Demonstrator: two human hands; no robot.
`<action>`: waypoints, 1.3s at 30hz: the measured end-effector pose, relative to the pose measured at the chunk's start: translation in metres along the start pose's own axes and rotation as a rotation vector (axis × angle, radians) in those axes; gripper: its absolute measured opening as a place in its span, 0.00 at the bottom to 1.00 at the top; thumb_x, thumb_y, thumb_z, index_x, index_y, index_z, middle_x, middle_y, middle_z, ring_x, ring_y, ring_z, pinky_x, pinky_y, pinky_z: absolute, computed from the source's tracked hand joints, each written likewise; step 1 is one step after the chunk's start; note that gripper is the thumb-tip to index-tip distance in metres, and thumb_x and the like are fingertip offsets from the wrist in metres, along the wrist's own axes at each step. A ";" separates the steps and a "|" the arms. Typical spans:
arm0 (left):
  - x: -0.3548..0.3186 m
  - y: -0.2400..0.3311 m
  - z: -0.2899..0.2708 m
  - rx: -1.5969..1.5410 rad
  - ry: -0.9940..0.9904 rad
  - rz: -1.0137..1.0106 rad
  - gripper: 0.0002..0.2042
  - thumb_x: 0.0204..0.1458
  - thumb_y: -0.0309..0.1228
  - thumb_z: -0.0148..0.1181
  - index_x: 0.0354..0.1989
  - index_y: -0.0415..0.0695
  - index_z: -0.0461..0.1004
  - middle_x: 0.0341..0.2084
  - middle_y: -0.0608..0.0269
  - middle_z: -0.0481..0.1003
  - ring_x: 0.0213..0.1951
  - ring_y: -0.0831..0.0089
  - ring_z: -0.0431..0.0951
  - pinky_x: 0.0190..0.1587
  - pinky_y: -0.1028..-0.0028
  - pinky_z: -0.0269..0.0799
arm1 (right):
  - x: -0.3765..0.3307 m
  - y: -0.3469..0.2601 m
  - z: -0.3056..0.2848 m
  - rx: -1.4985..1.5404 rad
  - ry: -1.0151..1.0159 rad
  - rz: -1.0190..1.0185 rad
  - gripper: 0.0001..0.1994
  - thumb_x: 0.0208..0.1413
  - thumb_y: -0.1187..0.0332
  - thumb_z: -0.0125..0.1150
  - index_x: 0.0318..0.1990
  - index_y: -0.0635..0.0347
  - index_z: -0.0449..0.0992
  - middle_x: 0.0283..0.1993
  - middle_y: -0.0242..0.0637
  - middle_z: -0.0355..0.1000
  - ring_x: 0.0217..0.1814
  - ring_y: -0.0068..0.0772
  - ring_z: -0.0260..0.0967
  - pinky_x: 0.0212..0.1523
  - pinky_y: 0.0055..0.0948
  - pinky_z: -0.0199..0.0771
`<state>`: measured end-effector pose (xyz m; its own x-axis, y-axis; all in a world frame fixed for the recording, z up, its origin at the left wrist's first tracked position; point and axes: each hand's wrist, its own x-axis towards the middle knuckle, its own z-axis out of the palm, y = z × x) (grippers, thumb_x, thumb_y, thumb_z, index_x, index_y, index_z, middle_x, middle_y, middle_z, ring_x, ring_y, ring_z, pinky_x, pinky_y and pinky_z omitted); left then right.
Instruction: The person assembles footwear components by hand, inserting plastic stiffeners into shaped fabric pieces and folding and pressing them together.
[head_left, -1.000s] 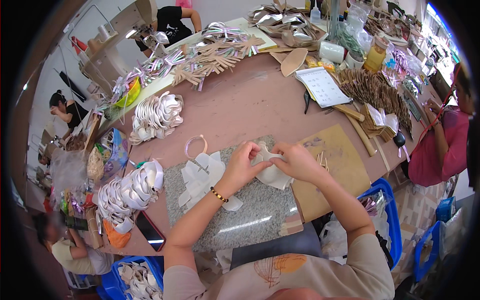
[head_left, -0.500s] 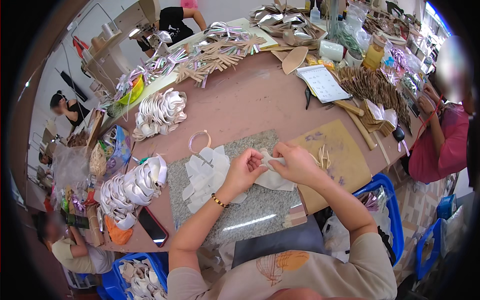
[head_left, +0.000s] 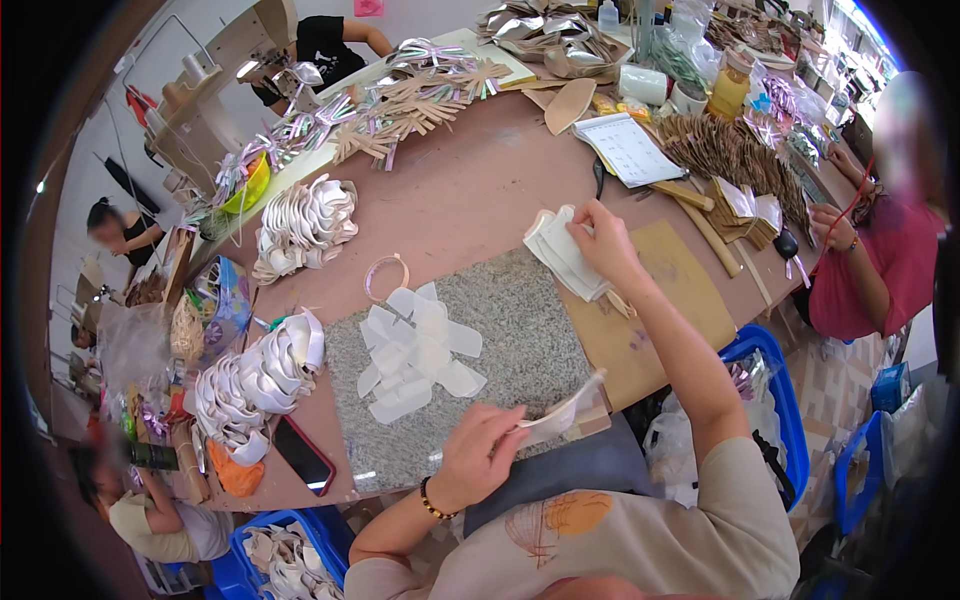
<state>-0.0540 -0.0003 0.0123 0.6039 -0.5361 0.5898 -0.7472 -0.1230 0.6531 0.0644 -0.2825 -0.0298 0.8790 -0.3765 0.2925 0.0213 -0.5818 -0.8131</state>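
My left hand (head_left: 478,458) is low, near the front edge of the stone slab (head_left: 520,330), and pinches a thin, curved whitish piece (head_left: 562,418) by one end. Farther off, my right hand (head_left: 606,248) has its fingers closed at the edge of a small stack of white cut pieces (head_left: 553,248). That stack lies across the slab's far right corner and the brown sheet (head_left: 655,300). Several translucent white pieces (head_left: 425,345) with rounded ends are spread, overlapping, on the slab's left half. A ring-shaped tape roll (head_left: 371,280) lies just beyond them.
Bundled white-silver curved pieces (head_left: 308,230) and a phone (head_left: 303,455) lie at left. A notepad (head_left: 630,150), a wooden stick (head_left: 712,240) and brown pleated pieces (head_left: 735,165) lie at far right. Blue baskets (head_left: 775,400) stand below the table. A co-worker (head_left: 870,250) sits at right.
My hands, together over the slab before, have parted. The left came down toward me with a whitish piece; the right moved away to the white stack, which now lies farther back.
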 end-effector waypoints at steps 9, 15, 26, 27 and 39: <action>-0.024 -0.049 -0.025 0.020 -0.166 -0.577 0.08 0.45 0.21 0.59 0.35 0.37 0.73 0.29 0.61 0.69 0.27 0.75 0.71 0.29 0.78 0.66 | 0.000 0.016 -0.055 -0.176 -0.079 -0.026 0.11 0.49 0.65 0.58 0.32 0.67 0.74 0.30 0.46 0.72 0.33 0.40 0.71 0.36 0.33 0.69; -0.003 -0.047 -0.025 0.282 -0.326 -0.304 0.12 0.44 0.26 0.61 0.38 0.38 0.72 0.33 0.57 0.70 0.37 0.63 0.70 0.36 0.70 0.68 | -0.061 0.016 -0.094 -0.269 -0.250 0.337 0.10 0.45 0.66 0.62 0.28 0.66 0.75 0.27 0.42 0.69 0.30 0.37 0.69 0.33 0.32 0.68; 0.015 -0.035 -0.009 0.047 -0.528 -0.508 0.15 0.44 0.26 0.62 0.41 0.35 0.70 0.30 0.59 0.69 0.31 0.68 0.73 0.33 0.74 0.70 | -0.104 0.050 -0.073 -0.008 -0.046 0.181 0.04 0.51 0.74 0.55 0.30 0.66 0.69 0.29 0.41 0.71 0.29 0.27 0.69 0.31 0.23 0.66; 0.012 -0.037 -0.008 -0.131 -0.473 -0.653 0.14 0.44 0.24 0.62 0.40 0.36 0.69 0.31 0.61 0.69 0.30 0.72 0.73 0.31 0.77 0.70 | -0.105 0.052 -0.074 0.117 -0.070 0.224 0.04 0.53 0.74 0.53 0.32 0.66 0.67 0.30 0.40 0.72 0.30 0.23 0.68 0.32 0.21 0.65; 0.009 -0.045 -0.011 -0.794 -0.118 -0.925 0.10 0.51 0.22 0.55 0.40 0.39 0.62 0.34 0.63 0.71 0.25 0.82 0.71 0.28 0.82 0.70 | -0.111 0.011 -0.065 0.901 0.054 0.317 0.03 0.56 0.74 0.51 0.33 0.60 0.65 0.36 0.37 0.73 0.35 0.19 0.67 0.39 0.19 0.64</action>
<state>-0.0122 0.0094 -0.0061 0.7575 -0.5942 -0.2703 0.3524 0.0238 0.9355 -0.0642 -0.2937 -0.0387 0.8841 -0.4673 -0.0031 0.1647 0.3176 -0.9338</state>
